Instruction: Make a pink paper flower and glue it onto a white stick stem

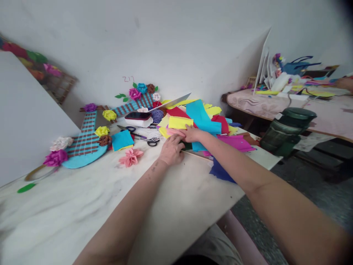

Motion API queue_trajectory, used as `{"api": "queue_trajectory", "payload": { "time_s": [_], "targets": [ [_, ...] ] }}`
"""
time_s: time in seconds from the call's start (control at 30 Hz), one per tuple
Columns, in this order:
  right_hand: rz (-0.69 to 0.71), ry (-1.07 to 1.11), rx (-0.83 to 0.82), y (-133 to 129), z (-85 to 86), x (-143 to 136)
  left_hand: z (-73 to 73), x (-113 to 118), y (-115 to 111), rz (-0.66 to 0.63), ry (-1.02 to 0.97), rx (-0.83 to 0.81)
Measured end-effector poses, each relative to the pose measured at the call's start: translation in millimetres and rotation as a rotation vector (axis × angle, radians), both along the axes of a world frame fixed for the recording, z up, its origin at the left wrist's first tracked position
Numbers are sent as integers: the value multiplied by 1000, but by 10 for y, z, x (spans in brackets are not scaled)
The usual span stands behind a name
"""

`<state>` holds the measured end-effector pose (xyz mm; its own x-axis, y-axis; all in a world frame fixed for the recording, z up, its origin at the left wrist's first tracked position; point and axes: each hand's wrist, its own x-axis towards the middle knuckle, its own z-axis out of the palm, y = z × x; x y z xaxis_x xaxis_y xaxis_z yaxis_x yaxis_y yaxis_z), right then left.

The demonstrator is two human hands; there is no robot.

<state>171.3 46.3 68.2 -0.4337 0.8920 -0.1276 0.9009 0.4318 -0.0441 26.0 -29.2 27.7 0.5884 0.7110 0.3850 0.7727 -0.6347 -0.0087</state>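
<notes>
My left hand [172, 150] is at the pile of coloured paper, its curled fingers closed on the near edge of a folded piece of pink crepe paper [175, 132]. My right hand [191, 133] reaches in from the right and grips the same pink paper, beside a folded yellow crepe paper piece [180, 122]. The fingertips are partly hidden. Behind them lie a turquoise crepe paper strip [202, 117] and a magenta sheet [237, 143]. Dark blue paper [222, 171] lies under my right forearm. A pink paper flower [131, 157] rests left of my left hand.
Scissors [152, 142], a phone [138, 116] on a white box and a turquoise paper square [122, 140] sit left of the pile. Guitar-shaped blue pieces [82, 158] with paper flowers lean at the wall. A green-lidded jug [289, 129] stands off the table's right corner.
</notes>
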Motion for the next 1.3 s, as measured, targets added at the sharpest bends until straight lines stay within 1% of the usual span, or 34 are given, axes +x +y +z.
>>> {"api": "queue_trajectory", "payload": {
  "time_s": [0.03, 0.13, 0.23, 0.37, 0.6, 0.73, 0.83, 0.93, 1.07, 1.13, 1.2, 1.3],
  "targets": [
    [-16, -13, -14, 6, -9, 1, -26, -15, -2, -45, -2, -13],
    [-64, -41, -35, 51, -60, 20, -100, -49, 1, -6, -82, -79],
    [-59, -29, -16, 98, -102, 45, -137, -63, -26, 35, -104, -109],
    [-42, -15, 16, 114, -108, 53, -131, -40, -114, 22, -77, -90],
    [-52, -23, 13, 114, -113, 26, -118, 73, -256, -17, 0, -121],
    [-51, 5, 59, 113, -154, 23, -111, 140, -298, -1, 30, -113],
    [-47, 42, 89, 72, -184, 31, -81, 145, -349, 6, 56, -117],
    [-49, 82, 125, 13, -228, 49, -50, 86, -452, 30, 92, -142],
    [-50, 134, 190, -13, -311, 71, -28, -62, -618, 118, 144, -139],
    [-50, 155, 197, 13, -334, 74, -11, -155, -672, 185, 165, -178],
    [-39, 167, 180, 56, -327, 68, 16, -265, -696, 302, 141, -230],
    [-35, 149, 122, 113, -266, 29, 54, -460, -683, 358, 7, -247]
  ]
}}
